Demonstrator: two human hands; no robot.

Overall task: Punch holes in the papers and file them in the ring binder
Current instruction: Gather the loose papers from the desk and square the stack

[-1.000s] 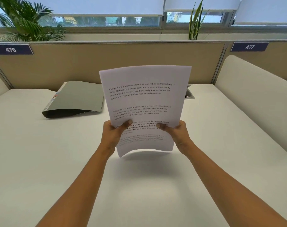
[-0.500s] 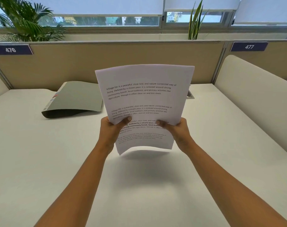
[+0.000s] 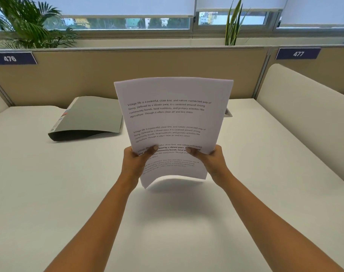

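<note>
**Sheaf of white printed papers (image 3: 173, 114) up in both hands, no holes showing**

We hold the papers nearly upright in the air above the white desk (image 3: 49, 193), text facing us, lower edge clear of the surface. The sheets are thin and light, and they show it: the top bows and the bottom corner curls toward us. We judge they will flop and fan apart if held by one corner, and the smooth sheets could slide out of line. Taking hold at both side edges low down, as now, keeps them square. For punching, we would want to tap the edges even first.

Our left hand (image 3: 136, 163) grips the left edge, thumb across the front and fingers behind. Our right hand (image 3: 210, 161) pinches the right edge the same way.

A closed grey ring binder (image 3: 88, 118) lies flat on the desk to the left, well apart from the sheets. A small grey object (image 3: 228, 113) peeks out behind the papers' right edge; we cannot tell what it is. A beige partition (image 3: 69, 79) backs the desk.
</note>
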